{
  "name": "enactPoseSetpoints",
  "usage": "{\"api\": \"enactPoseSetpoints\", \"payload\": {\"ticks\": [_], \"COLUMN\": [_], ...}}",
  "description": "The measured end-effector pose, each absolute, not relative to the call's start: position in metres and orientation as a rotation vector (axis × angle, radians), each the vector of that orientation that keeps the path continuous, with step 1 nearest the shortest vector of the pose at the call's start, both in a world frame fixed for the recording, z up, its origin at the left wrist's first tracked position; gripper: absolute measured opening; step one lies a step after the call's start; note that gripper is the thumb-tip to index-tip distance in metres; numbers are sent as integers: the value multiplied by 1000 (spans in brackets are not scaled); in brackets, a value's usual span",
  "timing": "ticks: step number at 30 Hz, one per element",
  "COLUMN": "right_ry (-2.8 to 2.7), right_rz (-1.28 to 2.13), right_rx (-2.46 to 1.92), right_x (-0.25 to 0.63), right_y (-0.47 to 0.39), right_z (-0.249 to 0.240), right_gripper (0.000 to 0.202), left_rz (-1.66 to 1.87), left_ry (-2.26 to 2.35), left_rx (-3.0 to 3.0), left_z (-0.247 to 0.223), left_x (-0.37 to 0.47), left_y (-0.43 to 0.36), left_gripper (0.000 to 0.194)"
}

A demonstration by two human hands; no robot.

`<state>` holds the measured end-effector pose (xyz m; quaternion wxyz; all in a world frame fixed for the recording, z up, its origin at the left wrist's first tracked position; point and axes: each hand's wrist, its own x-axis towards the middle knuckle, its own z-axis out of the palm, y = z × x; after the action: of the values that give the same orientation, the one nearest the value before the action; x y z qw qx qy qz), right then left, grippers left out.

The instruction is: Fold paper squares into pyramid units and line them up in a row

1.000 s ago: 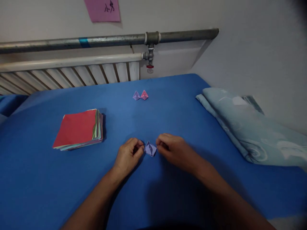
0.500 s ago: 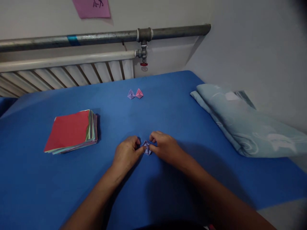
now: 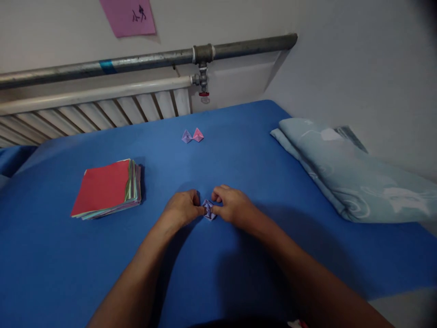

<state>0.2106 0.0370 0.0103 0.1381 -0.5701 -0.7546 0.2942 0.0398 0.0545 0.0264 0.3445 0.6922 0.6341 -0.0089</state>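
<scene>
- My hands have closed in on the small purple folded paper (image 3: 208,210): a second ago they sat apart at its two sides, and now my left hand (image 3: 182,208) pinches its left edge while my right hand (image 3: 230,206) pinches its right, fingertips nearly meeting over it.
- I judge this as a fold being pressed tight; the piece lies on the blue bed (image 3: 239,150), almost hidden between my fingers.
- Far left of the piece lies the stack of coloured paper (image 3: 107,187), red sheet on top, well apart.
- Beyond the piece, toward the radiator (image 3: 92,111), sit two finished folded shapes (image 3: 192,135), purple touching pink.
- Far right of the piece lies a folded pale blanket (image 3: 351,175).
- Nothing lies close enough to crowd my hands.
</scene>
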Motion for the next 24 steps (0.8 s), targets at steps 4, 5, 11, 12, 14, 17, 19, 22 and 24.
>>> {"api": "enactPoseSetpoints", "payload": {"ticks": [4, 5, 11, 12, 14, 17, 19, 22, 24], "right_ry": [-2177, -2180, -2193, -2184, -2172, -2175, -2187, -2205, -2207], "right_rz": [877, 893, 963, 974, 981, 958, 943, 937, 940], "right_rx": [-1679, -1690, -1705, -1705, -1708, -1725, -1719, -1685, -1673], "right_x": [209, 208, 204, 204, 205, 204, 203, 203, 203], "right_y": [38, 38, 42, 43, 44, 44, 45, 46, 48], "right_z": [16, 18, 25, 25, 25, 25, 24, 22, 20], "right_gripper": [14, 13, 12, 13, 12, 11, 10, 9, 10], "left_rz": [-40, -48, -67, -60, -55, -66, -61, -48, -43], "left_ry": [1664, 1663, 1640, 1637, 1634, 1632, 1626, 1616, 1626], "left_rx": [1788, 1784, 1805, 1806, 1797, 1793, 1810, 1830, 1825], "left_z": [30, 31, 33, 32, 31, 30, 30, 30, 30], "left_x": [42, 43, 44, 44, 43, 43, 43, 42, 43], "left_y": [52, 52, 53, 53, 54, 55, 55, 55, 55], "left_gripper": [21, 20, 16, 16, 17, 17, 16, 16, 17]}}
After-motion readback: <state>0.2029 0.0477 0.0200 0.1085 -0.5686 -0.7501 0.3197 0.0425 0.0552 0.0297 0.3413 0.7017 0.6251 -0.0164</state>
